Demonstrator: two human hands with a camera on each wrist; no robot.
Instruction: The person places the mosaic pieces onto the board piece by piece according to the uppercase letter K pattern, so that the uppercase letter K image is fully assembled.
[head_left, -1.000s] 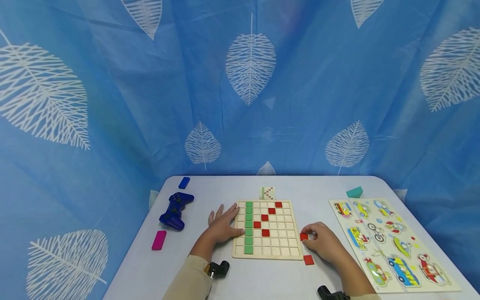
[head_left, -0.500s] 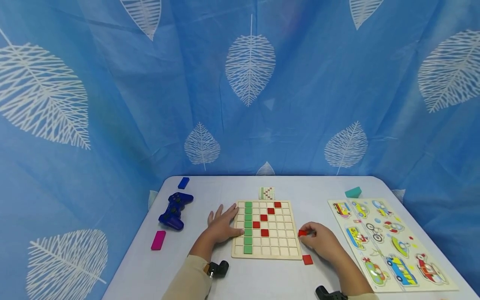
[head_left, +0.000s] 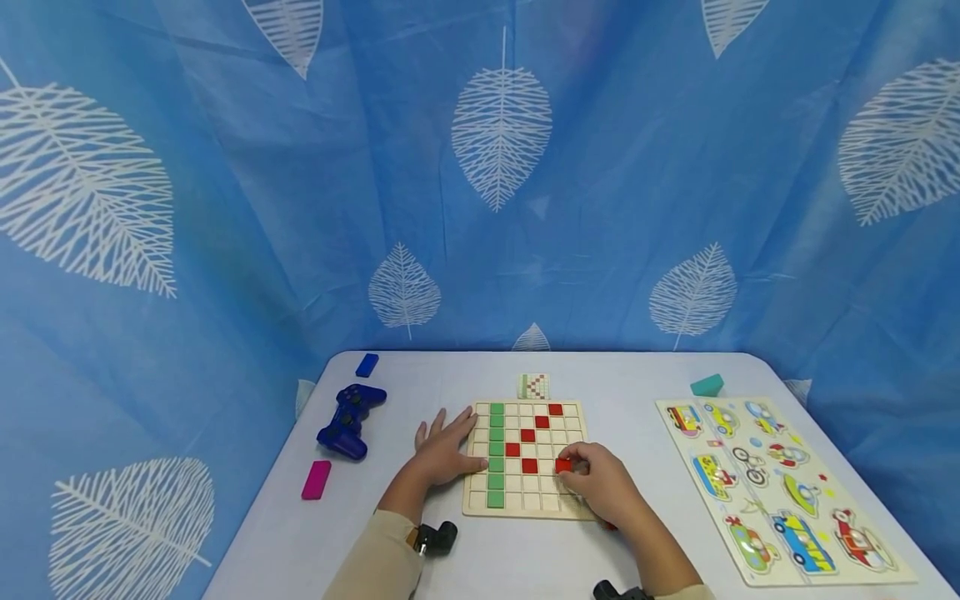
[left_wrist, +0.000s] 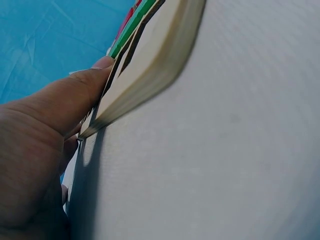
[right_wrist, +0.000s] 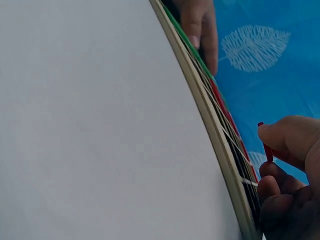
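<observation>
A square wooden grid board (head_left: 529, 514) lies in the middle of the table, with a column of green tiles (head_left: 497, 435) and several red tiles (head_left: 528, 435) set in its cells. My left hand (head_left: 441, 454) rests along the board's left edge, thumb on top by the green column and the other fingers spread. Over the right part of the grid, my right hand (head_left: 602, 482) pinches a red square tile (head_left: 563, 466) between thumb and fingers. In the right wrist view that red tile (right_wrist: 268, 147) stands on edge, close above the board. Another red tile (head_left: 610, 526) is mostly hidden under the right hand.
A small pattern card (head_left: 534, 386) lies behind the board. To the left are a blue game controller (head_left: 349, 421), a pink block (head_left: 317, 480) and a blue block (head_left: 367, 365). A picture puzzle board (head_left: 780, 492) and a teal block (head_left: 707, 385) are on the right.
My right hand has carried the red tile leftward from beside the board to over its right-hand cells. The loose red tile is now mostly covered. My left hand has stayed in place.
</observation>
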